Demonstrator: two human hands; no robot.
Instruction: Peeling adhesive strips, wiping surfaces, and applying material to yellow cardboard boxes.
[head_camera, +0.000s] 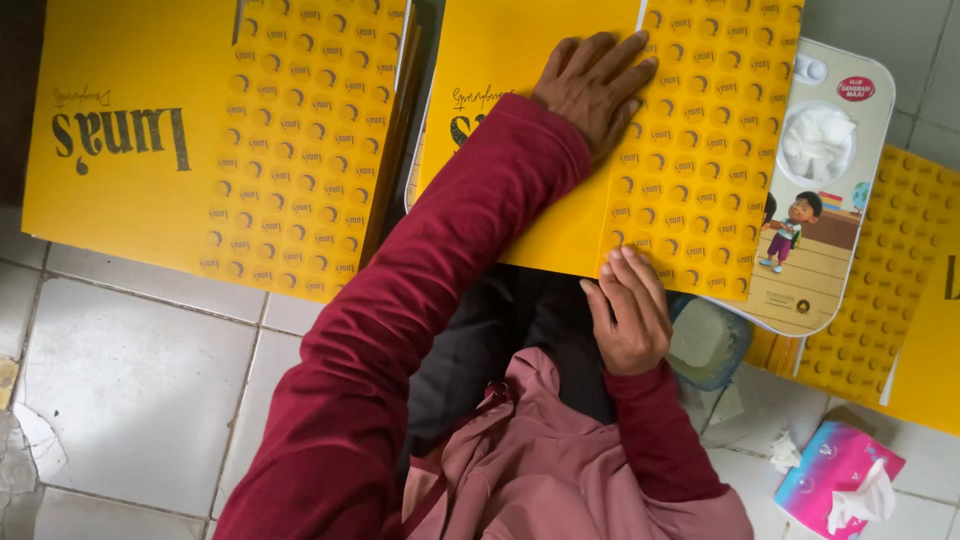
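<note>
Pale grey floor tiles (140, 380), cracked at the lower left of the frame, carry everything seen from above. At upper centre lies a flat yellow carton (690, 150), plain on one half and covered with rows of small round marks on the other, with dark lettering near its left edge. The left hand (597, 88) lies flat and open on top of it, fingers spread, its dark red sleeve crossing the frame. The right hand (630, 315) curls over the carton's lower edge, fingers bent onto the patterned half (how firmly it grips I cannot tell). A second yellow carton (215, 130) of the same design sits at upper left, well apart from both hands. Under the right edge of the held carton shows a white rounded tray lid (825, 200) with a cartoon child picture. A pink and blue tissue pack (835, 480) lies at lower right.
</note>
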